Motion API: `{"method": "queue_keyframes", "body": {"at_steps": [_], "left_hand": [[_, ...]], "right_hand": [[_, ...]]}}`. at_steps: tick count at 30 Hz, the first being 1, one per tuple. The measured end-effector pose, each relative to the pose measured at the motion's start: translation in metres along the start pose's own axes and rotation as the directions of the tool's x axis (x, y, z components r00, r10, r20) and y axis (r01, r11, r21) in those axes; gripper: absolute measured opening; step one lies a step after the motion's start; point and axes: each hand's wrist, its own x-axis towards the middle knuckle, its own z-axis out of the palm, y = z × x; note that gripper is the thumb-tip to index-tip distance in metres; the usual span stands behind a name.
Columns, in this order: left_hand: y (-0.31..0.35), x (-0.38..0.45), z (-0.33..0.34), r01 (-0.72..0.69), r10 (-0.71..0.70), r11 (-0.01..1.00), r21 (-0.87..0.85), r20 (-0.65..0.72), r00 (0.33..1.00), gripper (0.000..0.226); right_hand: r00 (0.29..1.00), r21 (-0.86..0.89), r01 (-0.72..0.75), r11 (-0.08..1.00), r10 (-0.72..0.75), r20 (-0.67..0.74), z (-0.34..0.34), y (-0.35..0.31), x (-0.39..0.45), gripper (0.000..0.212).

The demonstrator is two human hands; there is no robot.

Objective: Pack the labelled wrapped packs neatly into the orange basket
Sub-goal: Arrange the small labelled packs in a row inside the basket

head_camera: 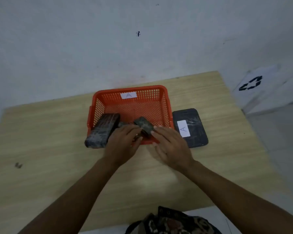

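Orange basket (165,105) sat mid-frame; both hands' fingers (134,128) grasped a small pack (145,126) over its near rim, apparently to seat it squarely.

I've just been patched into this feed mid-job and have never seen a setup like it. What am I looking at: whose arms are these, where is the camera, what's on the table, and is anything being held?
There is no machine here. A person wears the one camera on their head, so you look forward and down along their own bare arms. The left hand and right hand meet at the near rim of an orange basket, which stands on a wooden table and carries a paper label marked A. Together they hold a small dark wrapped pack tilted over that rim. A longer dark pack leans over the basket's near-left corner, one end inside and one end outside. A flat dark pack labelled A lies on the table right of the basket, not yet packed.
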Motion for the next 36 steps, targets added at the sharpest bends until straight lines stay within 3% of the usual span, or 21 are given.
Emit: {"method": "queue_keyframes", "body": {"at_steps": [4,9,21,27,30,33,36], "left_hand": [[-0.030,-0.017,-0.018,0.185,-0.187,0.966,0.178,-0.005,0.982,0.051],[-0.060,-0.038,-0.024,0.362,-0.414,0.885,0.291,0.140,0.899,0.076],[-0.080,-0.030,-0.052,0.328,-0.362,0.927,0.184,0.202,0.910,0.054],[-0.107,-0.037,-0.095,0.446,-0.440,0.886,-0.124,0.073,0.895,0.028],[-0.112,-0.058,-0.107,0.582,-0.641,0.718,-0.382,-0.038,0.766,0.034],[-0.108,-0.083,-0.108,0.539,-0.853,0.347,-0.767,-0.020,0.521,0.030],[-0.100,-0.110,-0.097,0.446,-0.962,0.042,-0.894,0.085,0.260,0.026]], "right_hand": [[0.994,0.038,0.047,0.998,-0.051,0.093,0.028,-0.030,0.013,0.038],[0.981,-0.077,-0.031,0.997,0.045,0.189,0.047,-0.044,0.014,0.040],[0.960,-0.156,-0.102,0.982,0.138,0.242,0.056,-0.048,0.018,0.032],[0.971,-0.159,-0.112,0.981,0.142,0.193,0.062,-0.046,0.012,0.035],[0.977,-0.136,-0.111,0.985,0.133,0.165,0.065,-0.045,0.009,0.034],[0.981,-0.138,-0.098,0.986,0.119,0.151,0.065,-0.045,0.008,0.033],[0.984,-0.155,-0.092,0.984,0.114,0.139,0.066,-0.047,0.008,0.034]]}}
